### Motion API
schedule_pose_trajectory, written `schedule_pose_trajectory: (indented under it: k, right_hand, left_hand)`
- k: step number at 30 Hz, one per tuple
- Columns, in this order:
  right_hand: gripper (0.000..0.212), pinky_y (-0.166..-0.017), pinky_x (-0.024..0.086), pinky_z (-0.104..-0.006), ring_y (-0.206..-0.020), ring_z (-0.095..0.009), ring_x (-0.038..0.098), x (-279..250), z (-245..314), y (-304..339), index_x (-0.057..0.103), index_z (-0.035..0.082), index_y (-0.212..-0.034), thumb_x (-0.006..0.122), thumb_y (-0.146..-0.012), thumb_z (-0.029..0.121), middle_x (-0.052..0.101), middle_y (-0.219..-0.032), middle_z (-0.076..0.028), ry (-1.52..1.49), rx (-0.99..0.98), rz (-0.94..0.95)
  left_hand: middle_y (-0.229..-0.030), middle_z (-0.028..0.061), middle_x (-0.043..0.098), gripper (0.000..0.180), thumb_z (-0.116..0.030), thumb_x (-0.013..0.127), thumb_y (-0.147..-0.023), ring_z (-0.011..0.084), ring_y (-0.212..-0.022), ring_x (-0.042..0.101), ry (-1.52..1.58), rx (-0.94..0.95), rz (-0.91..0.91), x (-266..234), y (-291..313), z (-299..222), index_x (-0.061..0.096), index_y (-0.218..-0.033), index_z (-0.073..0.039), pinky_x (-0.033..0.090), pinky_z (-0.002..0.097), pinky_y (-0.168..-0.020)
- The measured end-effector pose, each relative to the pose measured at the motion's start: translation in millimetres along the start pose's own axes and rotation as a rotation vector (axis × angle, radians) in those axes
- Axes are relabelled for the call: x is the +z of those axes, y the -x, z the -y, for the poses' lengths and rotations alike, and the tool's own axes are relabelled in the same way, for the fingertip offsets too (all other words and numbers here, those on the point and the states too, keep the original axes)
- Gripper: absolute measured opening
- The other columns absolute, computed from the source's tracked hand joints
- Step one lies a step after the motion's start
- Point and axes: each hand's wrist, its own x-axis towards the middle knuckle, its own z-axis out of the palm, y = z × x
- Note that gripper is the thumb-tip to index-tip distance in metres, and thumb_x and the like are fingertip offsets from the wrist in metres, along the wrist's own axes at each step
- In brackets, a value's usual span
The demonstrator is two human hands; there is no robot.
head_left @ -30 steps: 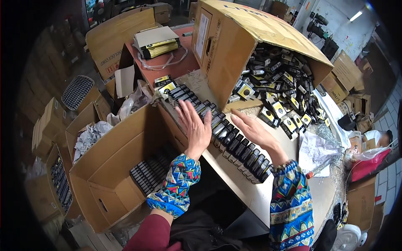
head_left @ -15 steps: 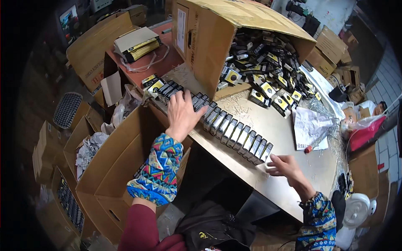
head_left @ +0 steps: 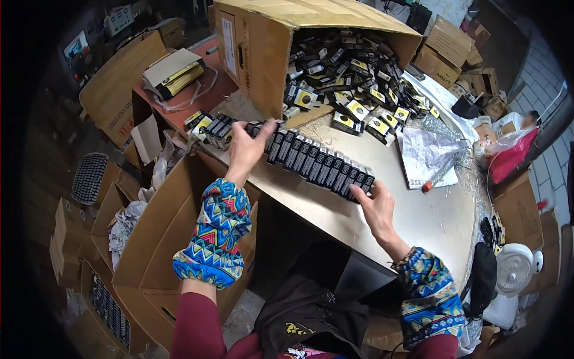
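We see a big table (head_left: 433, 218) with a big brown carton (head_left: 260, 69) lying on its side on top of it, and lots of little boxes (head_left: 359, 75) spill out of its mouth. Lower down on our left is an open brown carton (head_left: 149, 257).

The long row of small black boxes (head_left: 317, 161) runs along the near edge of the table, each one standing tight against the next. We think each box is light, made of thin card, a bit smooth, and easy to dent. The row looks stiff when pushed in from both ends, but it could bend or pop apart in the middle if we squeeze too softly. The best place to hold it looks like the two ends, with flat, even pushing.

Our left hand (head_left: 244, 149) reaches over the row toward its left part, with thumb and fingers wide apart. It hides some boxes, so we cannot tell if it grips any. Our right hand (head_left: 379, 206) is at the right end, half curled. Its thumb (head_left: 359, 193) touches the near side of the last boxes and its fingers go around the end, but we cannot tell how hard they press.
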Motion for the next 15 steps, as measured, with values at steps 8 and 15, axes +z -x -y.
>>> schedule_pose_trajectory:
  k: [8,15]
  right_hand:
    - [0.066,-0.087,0.049,-0.0280,-0.100,-0.018,0.061,17.6,-48.2,18.5,0.033,-0.007,-0.138,0.070,-0.086,0.008,0.062,-0.113,-0.015,-0.289,-0.062,-0.227]
    - [0.068,-0.088,0.049,-0.0290,-0.102,-0.018,0.061,33.4,9.3,28.5,0.034,-0.008,-0.140,0.071,-0.086,0.009,0.062,-0.115,-0.014,-0.224,-0.238,-0.078]
  left_hand:
    - [-0.118,0.0228,0.052,0.053,-0.041,0.050,-0.094,0.0377,-0.110,0.051,0.171,0.018,-0.203,66.5,47.9,28.6,0.042,-0.120,0.004,0.037,0.0453,-0.097]
    - [-0.121,0.0225,0.048,0.049,-0.034,0.051,-0.096,0.0311,-0.110,0.047,0.444,0.105,-0.490,-5.0,81.2,43.3,0.039,-0.125,0.004,0.035,0.0408,-0.099]
